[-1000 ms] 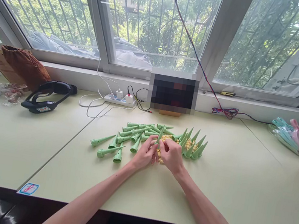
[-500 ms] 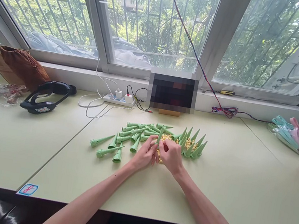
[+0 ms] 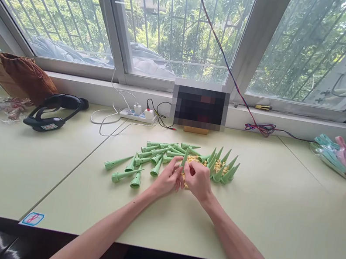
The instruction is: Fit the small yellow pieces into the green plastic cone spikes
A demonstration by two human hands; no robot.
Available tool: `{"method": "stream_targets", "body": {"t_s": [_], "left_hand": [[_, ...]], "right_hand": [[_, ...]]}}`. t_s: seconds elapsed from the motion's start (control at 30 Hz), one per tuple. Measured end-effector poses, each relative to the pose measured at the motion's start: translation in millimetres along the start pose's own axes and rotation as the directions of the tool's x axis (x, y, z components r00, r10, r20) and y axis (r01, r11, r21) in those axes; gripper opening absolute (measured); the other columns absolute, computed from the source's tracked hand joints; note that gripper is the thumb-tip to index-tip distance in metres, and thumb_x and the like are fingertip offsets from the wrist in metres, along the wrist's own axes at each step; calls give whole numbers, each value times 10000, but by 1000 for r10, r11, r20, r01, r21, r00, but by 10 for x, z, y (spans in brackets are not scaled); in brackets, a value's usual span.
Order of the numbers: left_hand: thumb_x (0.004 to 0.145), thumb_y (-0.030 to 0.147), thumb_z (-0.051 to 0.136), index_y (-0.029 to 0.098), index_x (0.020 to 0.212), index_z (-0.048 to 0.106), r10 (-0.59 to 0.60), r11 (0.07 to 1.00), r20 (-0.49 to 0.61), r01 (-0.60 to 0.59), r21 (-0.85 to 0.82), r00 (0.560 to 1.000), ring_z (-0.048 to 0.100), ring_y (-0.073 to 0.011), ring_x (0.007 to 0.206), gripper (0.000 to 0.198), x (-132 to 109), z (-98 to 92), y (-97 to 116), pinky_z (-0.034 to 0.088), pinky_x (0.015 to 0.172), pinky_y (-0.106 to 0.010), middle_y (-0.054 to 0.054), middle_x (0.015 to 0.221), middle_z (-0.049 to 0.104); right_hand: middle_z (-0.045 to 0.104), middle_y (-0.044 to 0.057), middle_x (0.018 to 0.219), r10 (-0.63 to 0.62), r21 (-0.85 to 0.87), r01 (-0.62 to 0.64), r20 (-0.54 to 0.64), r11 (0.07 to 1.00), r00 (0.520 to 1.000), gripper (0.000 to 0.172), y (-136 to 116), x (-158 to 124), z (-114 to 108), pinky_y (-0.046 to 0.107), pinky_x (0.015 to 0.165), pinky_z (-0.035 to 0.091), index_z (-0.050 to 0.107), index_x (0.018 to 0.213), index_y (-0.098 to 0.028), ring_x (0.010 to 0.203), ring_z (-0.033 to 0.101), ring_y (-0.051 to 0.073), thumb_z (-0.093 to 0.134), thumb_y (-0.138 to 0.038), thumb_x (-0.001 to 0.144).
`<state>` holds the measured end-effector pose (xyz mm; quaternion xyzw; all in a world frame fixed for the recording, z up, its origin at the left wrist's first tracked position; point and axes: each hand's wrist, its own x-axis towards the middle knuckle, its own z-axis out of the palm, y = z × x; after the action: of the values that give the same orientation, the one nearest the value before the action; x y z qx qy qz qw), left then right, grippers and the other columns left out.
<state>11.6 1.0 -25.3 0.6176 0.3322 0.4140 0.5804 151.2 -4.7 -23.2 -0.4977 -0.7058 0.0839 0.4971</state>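
My left hand is closed round a green plastic plant watering spike, which points tip up. Against the spike's right side, my right hand is pinched; its fingertips hide whatever they may hold. Left of my hands lies a loose heap of similar green spikes, pointing various ways. On the right, several more spikes stand upright on their wide ends in a cluster. Small yellow pieces are spread behind and beneath my hands, with some among the upright spikes.
A white power strip and a blurred-out dark screen stand at the back. Black headgear and a brown drawstring bag are at the left. Bagged pastel items lie right, near a coiled cable.
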Motion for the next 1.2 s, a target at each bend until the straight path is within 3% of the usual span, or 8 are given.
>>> {"method": "stream_targets", "body": {"t_s": [0.43, 0.7, 0.87, 1.07, 1.2], "left_hand": [[943, 476, 497, 223, 1199, 388, 9, 1000, -3, -9, 4, 1000, 564, -112, 423, 376, 11, -6, -32, 444, 365, -206, 47, 653, 565], [918, 469, 543, 215, 1169, 384, 12, 1000, -33, -12, -7, 999, 600, -92, 454, 391, 27, 12, 25, 425, 327, -186, -73, 1007, 653], [909, 474, 553, 215, 1154, 397, 27, 999, -56, -25, 28, 998, 595, -79, 457, 389, 26, 17, 43, 425, 329, -185, -85, 1072, 642], [906, 422, 566, 205, 1143, 494, 67, 978, -123, -41, 204, 990, 579, -66, 521, 329, 16, -5, 65, 437, 394, -187, -87, 1126, 615], [899, 344, 572, 186, 1115, 564, 187, 901, -213, -80, 427, 959, 546, -65, 545, 268, 11, -29, 66, 464, 478, -215, -73, 1071, 611]], "right_hand": [[359, -53, 510, 9, 30, -9, -27, 1000, 1000, 379, -7, 4, -2, 243, 504, 273, 310, 585, -206, 475, 321, 95, 462, -271, 926], [440, -46, 535, 97, 100, -95, -25, 991, 995, 353, -10, 8, 14, 232, 523, 317, 429, 617, -195, 494, 378, 98, 488, -316, 943], [403, -50, 533, 126, 113, -122, -29, 986, 992, 402, 7, 18, 11, 237, 523, 297, 406, 605, -196, 506, 347, 101, 464, -360, 968], [383, -48, 532, 131, 124, -127, -18, 984, 991, 428, 27, 32, 14, 242, 517, 274, 380, 601, -197, 507, 331, 103, 441, -386, 980], [371, -47, 529, 133, 134, -133, 8, 982, 991, 434, 35, 53, 8, 250, 509, 257, 361, 600, -200, 501, 321, 104, 427, -390, 985]]}}
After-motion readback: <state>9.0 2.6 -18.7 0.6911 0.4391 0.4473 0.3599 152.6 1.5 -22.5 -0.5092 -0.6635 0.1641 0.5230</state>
